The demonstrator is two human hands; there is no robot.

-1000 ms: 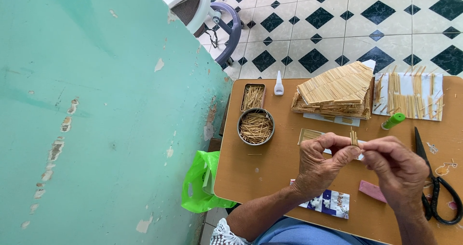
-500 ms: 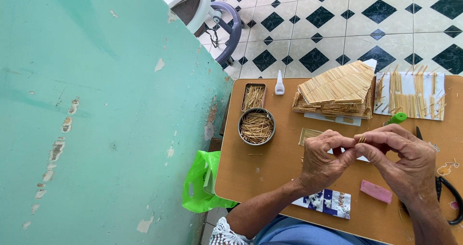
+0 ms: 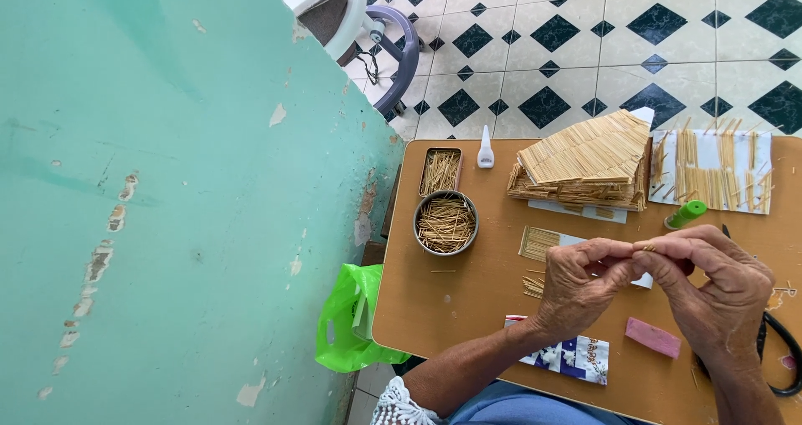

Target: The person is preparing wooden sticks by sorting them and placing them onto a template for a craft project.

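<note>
There, by the table's near edge, lay a blue-and-white packet (image 3: 568, 356) beside a pink block (image 3: 652, 337); above, left hand (image 3: 576, 287) and right hand (image 3: 718, 287) pinched shut on sticks (image 3: 645, 247).

left hand (image 3: 576, 283): fingers pinched | right hand (image 3: 718, 287): fingers pinched, fingertips meeting left's

Both hands (image 3: 660, 287) pinch small stick bundle (image 3: 647, 247); wooden table (image 3: 468, 308)

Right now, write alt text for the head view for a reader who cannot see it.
Two hands, left hand and right hand, pinch a small bundle of thin sticks above a wooden table. Beyond them stand a stick-built model roof and a round tin of sticks, beside a green wall.
</note>
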